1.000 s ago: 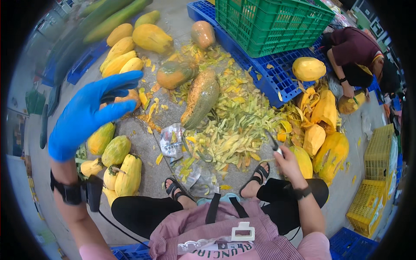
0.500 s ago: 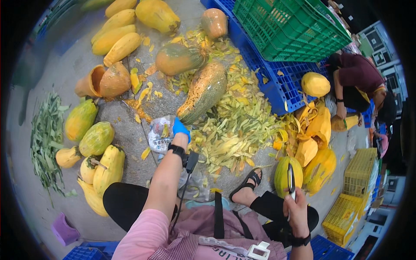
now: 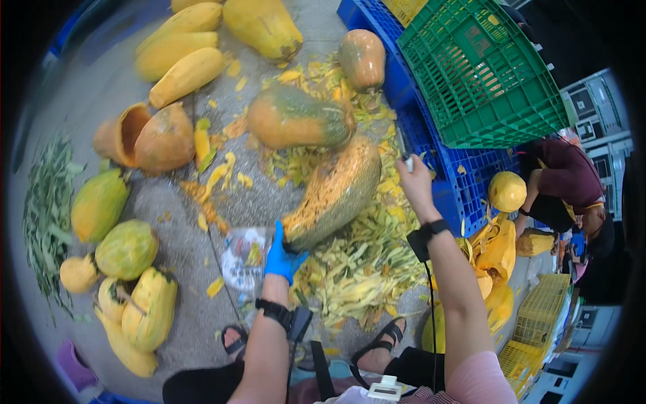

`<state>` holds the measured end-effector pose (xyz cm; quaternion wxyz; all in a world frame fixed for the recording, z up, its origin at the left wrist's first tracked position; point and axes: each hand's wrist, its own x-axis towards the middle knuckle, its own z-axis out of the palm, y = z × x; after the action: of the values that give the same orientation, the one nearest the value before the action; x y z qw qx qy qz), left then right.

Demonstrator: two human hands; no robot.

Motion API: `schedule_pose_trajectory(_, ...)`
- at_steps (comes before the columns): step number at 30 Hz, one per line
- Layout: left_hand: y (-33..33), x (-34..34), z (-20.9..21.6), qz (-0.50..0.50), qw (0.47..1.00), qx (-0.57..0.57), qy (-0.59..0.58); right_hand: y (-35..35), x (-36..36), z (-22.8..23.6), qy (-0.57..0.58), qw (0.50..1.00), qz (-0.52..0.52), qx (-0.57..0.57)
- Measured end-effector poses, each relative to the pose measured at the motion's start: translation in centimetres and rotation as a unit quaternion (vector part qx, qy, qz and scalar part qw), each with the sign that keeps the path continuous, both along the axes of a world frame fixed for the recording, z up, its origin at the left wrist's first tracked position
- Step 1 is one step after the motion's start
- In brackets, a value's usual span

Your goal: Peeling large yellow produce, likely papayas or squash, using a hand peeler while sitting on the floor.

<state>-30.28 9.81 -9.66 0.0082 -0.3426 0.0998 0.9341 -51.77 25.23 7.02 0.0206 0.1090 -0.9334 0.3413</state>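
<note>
My left hand (image 3: 282,259), in a blue glove, holds the near end of a long green-and-orange pumpkin (image 3: 340,195). That pumpkin lies tilted on a heap of peelings (image 3: 356,262), and its upper left side is partly peeled. Just right of its far end is my bare right hand (image 3: 415,176), closed on the pale handle of a knife (image 3: 406,158); its slim blade points away and is hard to make out. Another green-orange pumpkin (image 3: 293,120) touches the far end. A crumpled clear plastic bag (image 3: 243,259) lies beside my left hand.
Yellow squashes (image 3: 187,77), a hollow pumpkin piece (image 3: 128,141) and green-yellow squashes (image 3: 128,249) lie left. On the right, a green crate (image 3: 484,74) stands on a blue pallet (image 3: 471,185). Peeled pumpkins (image 3: 496,246) and a crouching person (image 3: 568,175) are beyond my right arm.
My right hand has swung from above my right knee up to the pumpkin's far right side, carrying the knife. My left hand stays at the near end. The view has shifted.
</note>
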Motion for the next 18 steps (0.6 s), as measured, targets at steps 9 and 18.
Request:
schedule_pose_trajectory(9,-0.6,-1.0,0.6,0.03,0.988,0.111,-0.101,-5.6,-9.1,-4.4,-0.282,0.955,0.082,-0.048)
schedule_pose_trajectory(18,-0.2,-0.7,1.0,0.033,0.993,0.077,-0.088,-4.3,-8.0,-5.3,-0.316,0.935,0.09,-0.132)
